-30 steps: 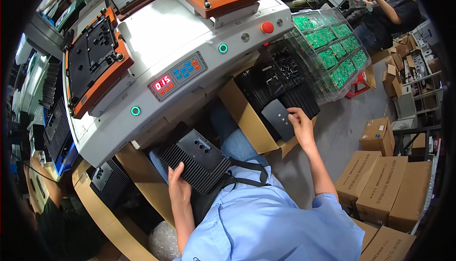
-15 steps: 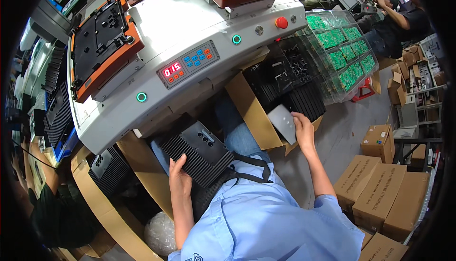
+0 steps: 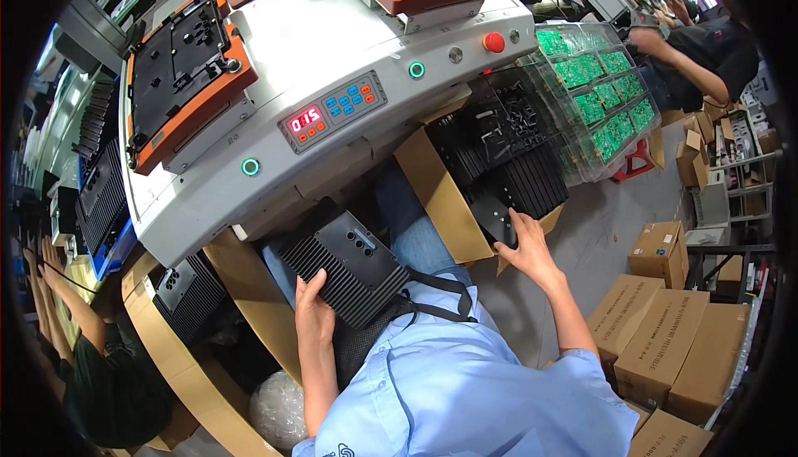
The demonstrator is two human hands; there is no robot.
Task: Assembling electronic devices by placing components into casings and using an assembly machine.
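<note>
White machine (image 3: 274,100) ahead, our left hand (image 3: 316,312) grips a ribbed black casing (image 3: 349,262) over our lap (image 3: 422,248); our right hand (image 3: 529,251) pinches a dark plate (image 3: 492,212) at an open carton (image 3: 436,199), best kept edge-held.

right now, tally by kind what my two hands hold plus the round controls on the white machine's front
Ribbed black case, in the left hand: 1
Dark flat plate, in the right hand: 1
Green-ringed buttons: 2
Red button: 1
Silver round controls: 2
Total: 7
</note>
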